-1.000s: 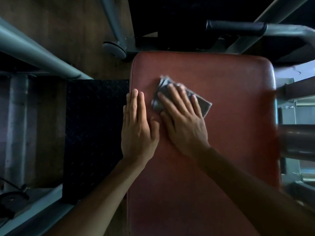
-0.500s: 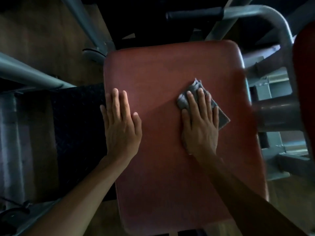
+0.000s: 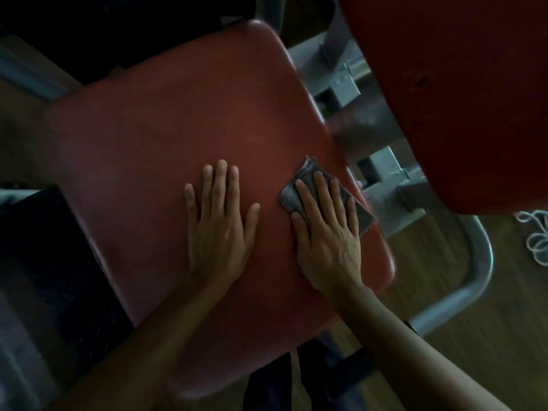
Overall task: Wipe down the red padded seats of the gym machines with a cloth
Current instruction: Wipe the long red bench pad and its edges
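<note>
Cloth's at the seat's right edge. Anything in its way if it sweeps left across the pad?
Yes: the left hand lies flat on the red seat, just left of the cloth under the right hand. Nothing else shows there.

Much of the cloth (image 3: pixel 290 198) is covered by the right hand (image 3: pixel 329 241). The seat (image 3: pixel 178 129) rim just beside that hand is smeared by blur. Beyond it, a second red pad (image 3: pixel 459 99) is cropped by the top and right edges, a white cord (image 3: pixel 536 241) by the right.
</note>
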A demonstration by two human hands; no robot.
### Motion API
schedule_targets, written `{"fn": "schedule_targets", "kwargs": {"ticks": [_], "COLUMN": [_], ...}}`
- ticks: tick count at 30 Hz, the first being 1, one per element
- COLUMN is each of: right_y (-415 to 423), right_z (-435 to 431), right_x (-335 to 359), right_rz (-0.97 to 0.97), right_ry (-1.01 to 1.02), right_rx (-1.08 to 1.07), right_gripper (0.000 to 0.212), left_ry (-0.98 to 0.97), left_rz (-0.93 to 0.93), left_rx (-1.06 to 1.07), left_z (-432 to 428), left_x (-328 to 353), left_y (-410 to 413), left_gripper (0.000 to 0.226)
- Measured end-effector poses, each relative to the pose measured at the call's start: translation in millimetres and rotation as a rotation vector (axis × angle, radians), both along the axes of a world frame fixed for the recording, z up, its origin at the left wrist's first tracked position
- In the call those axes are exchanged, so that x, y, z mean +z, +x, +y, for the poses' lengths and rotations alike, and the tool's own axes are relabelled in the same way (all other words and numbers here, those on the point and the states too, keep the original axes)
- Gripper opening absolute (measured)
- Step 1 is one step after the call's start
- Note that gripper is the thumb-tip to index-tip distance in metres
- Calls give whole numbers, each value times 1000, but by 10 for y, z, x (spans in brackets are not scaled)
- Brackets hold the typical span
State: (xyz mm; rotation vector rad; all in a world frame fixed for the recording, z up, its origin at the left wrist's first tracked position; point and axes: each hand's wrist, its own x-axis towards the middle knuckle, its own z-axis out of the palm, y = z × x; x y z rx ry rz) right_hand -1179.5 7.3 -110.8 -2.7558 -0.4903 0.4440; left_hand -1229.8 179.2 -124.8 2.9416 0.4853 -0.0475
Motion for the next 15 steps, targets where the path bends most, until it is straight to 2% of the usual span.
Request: {"fn": "schedule_targets", "kwargs": {"ticks": [15], "right_y": [-170], "right_z": [-515], "right_x": [63], "right_rz": [65], "right_ry": [91], "right_rx": [-536], "right_gripper": [53], "left_ry": [-41], "left_rz": [-28], "left_rx": [-158], "left_z": [-248], "left_x": [-49], "left_y": [489], "left_gripper": [71]}}
